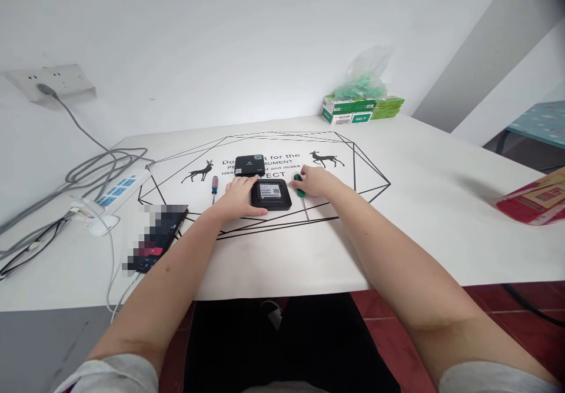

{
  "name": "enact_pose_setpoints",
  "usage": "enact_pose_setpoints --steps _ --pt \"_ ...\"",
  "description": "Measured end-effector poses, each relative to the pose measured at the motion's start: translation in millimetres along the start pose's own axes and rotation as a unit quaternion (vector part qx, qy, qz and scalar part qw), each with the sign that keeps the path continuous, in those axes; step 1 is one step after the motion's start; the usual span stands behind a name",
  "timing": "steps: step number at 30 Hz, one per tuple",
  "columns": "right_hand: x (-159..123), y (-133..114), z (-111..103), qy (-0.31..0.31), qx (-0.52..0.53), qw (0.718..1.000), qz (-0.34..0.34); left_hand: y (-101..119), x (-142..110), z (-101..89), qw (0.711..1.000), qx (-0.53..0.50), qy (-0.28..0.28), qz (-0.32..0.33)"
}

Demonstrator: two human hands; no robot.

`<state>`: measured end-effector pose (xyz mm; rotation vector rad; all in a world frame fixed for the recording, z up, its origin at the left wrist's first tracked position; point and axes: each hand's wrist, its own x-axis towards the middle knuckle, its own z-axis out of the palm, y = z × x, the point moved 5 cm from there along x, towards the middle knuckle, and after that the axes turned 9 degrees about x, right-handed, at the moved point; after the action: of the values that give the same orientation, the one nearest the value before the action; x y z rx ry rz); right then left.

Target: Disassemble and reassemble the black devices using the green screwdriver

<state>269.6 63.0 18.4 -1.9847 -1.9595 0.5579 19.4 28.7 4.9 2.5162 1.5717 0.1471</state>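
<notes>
Seen from the head camera, a small black box (271,195) lay label-up at the middle of the white table (441,216), pinned flat under the left hand (241,197), whose open fingers pressed its near-left edge, apparently to keep it from sliding. The right hand (315,182) was closed around the handle of a green screwdriver (301,189), its tip angled toward the person just right of the box. Both forearms stretched straight forward. A second black box (249,165) sat just behind; a blue screwdriver (214,186) lay to the left.
</notes>
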Motion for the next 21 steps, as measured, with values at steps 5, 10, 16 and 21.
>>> enact_pose_setpoints --steps 5,10,16,21 --pt "1.9 -2.3 -2.6 0.010 0.047 0.999 -0.022 2.8 -2.4 4.7 1.000 0.009 -0.026 0.000" --pt "-5.1 -5.7 -33.0 0.224 0.210 0.933 -0.186 7.9 -3.6 6.0 0.999 0.021 -0.020 0.018" --pt "-17.4 -14.1 -34.9 0.285 0.295 0.858 -0.310 15.5 -3.5 9.2 0.999 0.023 -0.017 0.045" --pt "-23.7 -20.8 -29.0 0.293 0.282 0.849 -0.338 13.9 -1.9 9.9 0.998 0.020 -0.025 0.051"
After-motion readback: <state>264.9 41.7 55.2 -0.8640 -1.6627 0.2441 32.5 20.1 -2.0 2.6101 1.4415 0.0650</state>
